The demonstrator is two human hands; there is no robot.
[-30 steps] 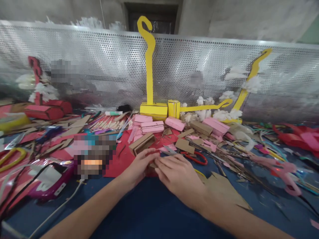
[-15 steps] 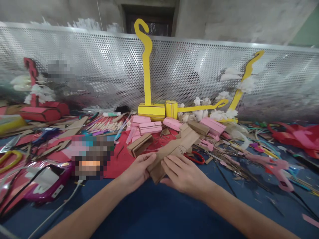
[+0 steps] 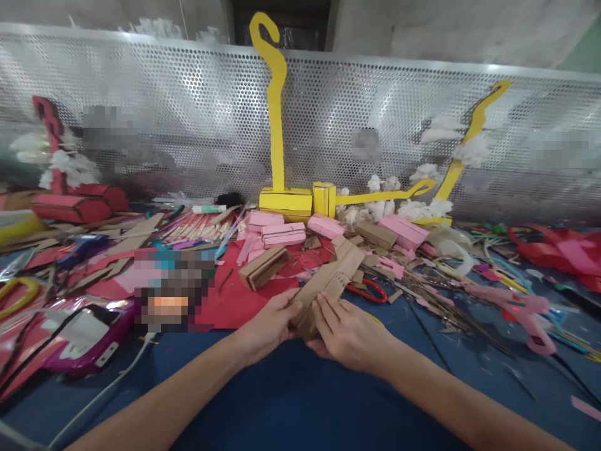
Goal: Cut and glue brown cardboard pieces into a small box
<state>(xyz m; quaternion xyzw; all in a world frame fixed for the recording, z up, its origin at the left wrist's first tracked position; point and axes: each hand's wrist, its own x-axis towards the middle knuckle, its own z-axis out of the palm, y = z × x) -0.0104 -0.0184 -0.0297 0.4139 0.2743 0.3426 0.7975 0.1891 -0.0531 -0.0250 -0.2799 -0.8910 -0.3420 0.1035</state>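
Observation:
Between my hands, low over the blue table, is a folded strip of brown cardboard (image 3: 331, 275), tilted up to the right. My left hand (image 3: 271, 322) pinches its lower left edge, thumb on top. On the other side, my right hand (image 3: 345, 329) grips it with the fingers laid over its face and the thumb below; part of the lower end is hidden by the hands. Just beyond lies a brown cardboard box shape (image 3: 264, 267) on red sheet material (image 3: 225, 307). Red-handled scissors (image 3: 375, 289) lie right of the strip.
Pink box shapes (image 3: 284, 233) and yellow hooked cardboard pieces (image 3: 277, 125) stand ahead before a perforated metal panel (image 3: 188, 125). A pink glue gun (image 3: 521, 307) with a cord lies right. A purple power strip (image 3: 94, 341) and white cable (image 3: 107, 385) lie left.
Both hands still hold the cardboard, which has shifted slightly in their grip. The whole view has tilted a little downward.

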